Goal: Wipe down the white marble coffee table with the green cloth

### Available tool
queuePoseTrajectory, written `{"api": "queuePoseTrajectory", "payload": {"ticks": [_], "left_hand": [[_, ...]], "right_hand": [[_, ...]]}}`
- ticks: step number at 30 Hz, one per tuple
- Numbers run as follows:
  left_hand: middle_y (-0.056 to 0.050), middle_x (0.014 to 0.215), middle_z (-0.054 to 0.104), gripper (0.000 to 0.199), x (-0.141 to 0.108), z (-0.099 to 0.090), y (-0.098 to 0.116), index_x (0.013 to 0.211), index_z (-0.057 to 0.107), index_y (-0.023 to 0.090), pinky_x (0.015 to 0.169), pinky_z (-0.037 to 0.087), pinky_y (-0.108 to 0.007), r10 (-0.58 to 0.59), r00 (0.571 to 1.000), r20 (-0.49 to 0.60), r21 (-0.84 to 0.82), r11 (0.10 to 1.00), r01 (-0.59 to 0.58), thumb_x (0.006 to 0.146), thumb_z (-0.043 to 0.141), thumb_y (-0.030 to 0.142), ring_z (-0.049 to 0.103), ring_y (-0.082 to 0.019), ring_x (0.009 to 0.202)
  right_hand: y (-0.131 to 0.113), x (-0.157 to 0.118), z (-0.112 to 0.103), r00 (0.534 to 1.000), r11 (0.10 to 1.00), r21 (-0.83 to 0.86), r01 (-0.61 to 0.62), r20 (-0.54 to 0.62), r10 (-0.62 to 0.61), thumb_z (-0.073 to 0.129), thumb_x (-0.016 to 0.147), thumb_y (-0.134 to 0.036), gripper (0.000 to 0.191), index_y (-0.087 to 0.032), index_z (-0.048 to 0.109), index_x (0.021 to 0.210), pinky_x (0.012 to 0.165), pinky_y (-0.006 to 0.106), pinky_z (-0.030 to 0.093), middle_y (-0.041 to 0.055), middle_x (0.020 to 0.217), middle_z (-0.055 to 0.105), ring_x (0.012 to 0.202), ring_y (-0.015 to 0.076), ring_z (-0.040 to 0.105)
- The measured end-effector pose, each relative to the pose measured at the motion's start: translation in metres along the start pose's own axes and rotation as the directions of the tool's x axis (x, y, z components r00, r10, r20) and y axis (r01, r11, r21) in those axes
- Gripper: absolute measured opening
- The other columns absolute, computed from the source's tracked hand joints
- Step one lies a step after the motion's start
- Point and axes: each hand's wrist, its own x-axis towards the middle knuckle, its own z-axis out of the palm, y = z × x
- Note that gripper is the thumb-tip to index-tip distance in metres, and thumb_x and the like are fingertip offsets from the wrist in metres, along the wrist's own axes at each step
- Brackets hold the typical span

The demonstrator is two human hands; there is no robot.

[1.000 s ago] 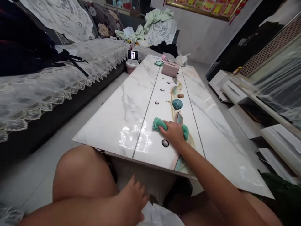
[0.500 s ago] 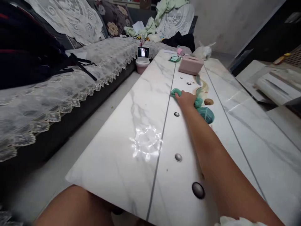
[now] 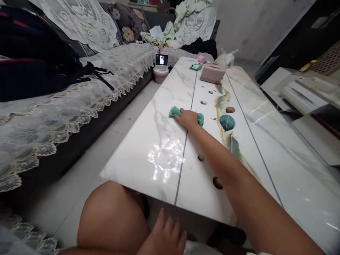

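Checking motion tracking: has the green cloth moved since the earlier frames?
Yes, left. The green cloth, under the right hand, lay right of the left grey line; now it straddles it.

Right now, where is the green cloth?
In the head view, the green cloth is under the right hand, straddling the left grey line on the table.

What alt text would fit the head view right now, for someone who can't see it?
The person's right hand holds a bunched green cloth on a glossy, white marble-patterned table; the open left hand is low, near the bent knee. Farther along the table stands a pink box, and a lace-covered sofa lines the picture's left side.
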Motion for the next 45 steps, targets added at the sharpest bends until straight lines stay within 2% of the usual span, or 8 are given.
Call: {"api": "queuePoseTrajectory", "payload": {"ticks": [3, 7, 15, 20, 27, 35, 40, 45], "left_hand": [[-0.022, 0.157, 0.042, 0.067, 0.004, -0.017, 0.004, 0.156, 0.039, 0.018, 0.117, 0.027, -0.063, 0.018, 0.974, 0.227, -0.019, 1.000, -0.014, 0.097, 0.058, 0.041, 0.040, -0.040, 0.145], [-0.024, 0.152, 0.048, 0.075, 0.006, -0.012, 0.021, 0.155, 0.041, 0.016, 0.117, 0.029, -0.061, 0.054, 0.979, 0.196, 0.027, 0.998, -0.060, 0.091, 0.067, 0.045, 0.045, -0.039, 0.141], [-0.016, 0.130, 0.067, 0.057, 0.023, -0.020, 0.003, 0.138, 0.063, 0.027, 0.104, 0.040, -0.050, 0.018, 0.960, -0.280, 0.128, 0.992, 0.019, 0.087, 0.067, 0.052, 0.058, -0.034, 0.121], [-0.014, 0.123, 0.070, 0.056, 0.034, -0.071, -0.031, 0.132, 0.066, 0.026, 0.099, 0.045, -0.042, -0.149, 0.885, -0.441, 0.042, 0.982, 0.186, 0.087, 0.062, 0.059, 0.061, -0.031, 0.117], [-0.010, 0.126, 0.069, 0.042, 0.047, -0.107, -0.063, 0.124, 0.068, 0.021, 0.089, 0.048, -0.034, -0.387, 0.782, -0.488, -0.109, 0.916, 0.386, 0.096, 0.053, 0.048, 0.063, -0.029, 0.117], [-0.015, 0.140, 0.059, 0.040, 0.045, -0.124, -0.053, 0.134, 0.060, 0.016, 0.108, 0.040, -0.047, -0.349, 0.623, -0.700, 0.007, 0.869, 0.494, 0.099, 0.052, 0.034, 0.054, -0.032, 0.128], [-0.018, 0.158, 0.042, 0.083, 0.042, -0.097, -0.062, 0.150, 0.045, 0.020, 0.116, 0.032, -0.060, -0.152, 0.840, -0.521, 0.184, 0.941, 0.285, 0.079, 0.079, 0.048, 0.039, -0.038, 0.143], [-0.016, 0.127, 0.068, 0.033, 0.042, -0.106, -0.063, 0.123, 0.066, 0.015, 0.113, 0.036, -0.055, -0.030, 0.862, -0.506, 0.423, 0.863, 0.278, 0.094, 0.049, 0.013, 0.062, -0.031, 0.120]], "right_hand": [[-0.005, -0.057, -0.001, 0.999, 0.999, -0.015, 0.031, 0.008, -0.031, 0.043, 0.099, -0.056, 0.048, -0.018, 0.061, 0.124, 0.084, 0.036, 0.040, 0.0132, 0.107, 0.071, 0.098, 0.0293, 0.064], [-0.023, -0.136, -0.005, 0.996, 0.997, -0.020, 0.079, 0.049, -0.078, 0.044, 0.098, -0.056, 0.045, -0.022, 0.063, 0.120, 0.080, 0.036, 0.040, 0.0112, 0.105, 0.072, 0.096, 0.0295, 0.065], [-0.034, -0.247, 0.000, 0.975, 0.969, 0.109, 0.221, -0.030, -0.219, 0.056, 0.095, -0.052, 0.056, -0.023, 0.056, 0.143, 0.096, 0.044, 0.041, 0.0144, 0.120, 0.065, 0.111, 0.0322, 0.059], [0.014, -0.249, -0.011, 0.976, 0.931, 0.308, 0.198, -0.145, -0.160, 0.052, 0.099, -0.040, 0.060, -0.019, 0.042, 0.155, 0.109, 0.042, 0.039, 0.0161, 0.151, 0.046, 0.138, 0.0278, 0.044], [0.049, -0.228, -0.044, 0.980, 0.991, 0.121, 0.061, 0.181, -0.082, 0.055, 0.100, -0.040, 0.034, -0.022, 0.068, 0.125, 0.091, 0.029, 0.046, 0.0095, 0.126, 0.068, 0.117, 0.0242, 0.061], [0.071, -0.211, -0.064, 0.975, 0.974, 0.069, 0.214, 0.040, -0.217, 0.062, 0.095, -0.049, 0.061, -0.022, 0.053, 0.149, 0.107, 0.044, 0.041, 0.0167, 0.146, 0.053, 0.135, 0.0322, 0.047], [0.107, -0.219, -0.047, 0.747, 0.749, -0.003, 0.663, 0.079, -0.661, 0.080, 0.081, -0.033, 0.071, -0.034, 0.054, 0.147, 0.114, 0.060, 0.031, 0.0115, 0.149, 0.051, 0.140, 0.0338, 0.040], [0.111, -0.211, -0.040, 0.752, 0.748, 0.138, 0.649, 0.033, -0.659, 0.052, 0.095, -0.017, 0.037, -0.022, 0.069, 0.128, 0.087, 0.037, 0.052, 0.0113, 0.112, 0.070, 0.103, 0.0222, 0.061]]}}
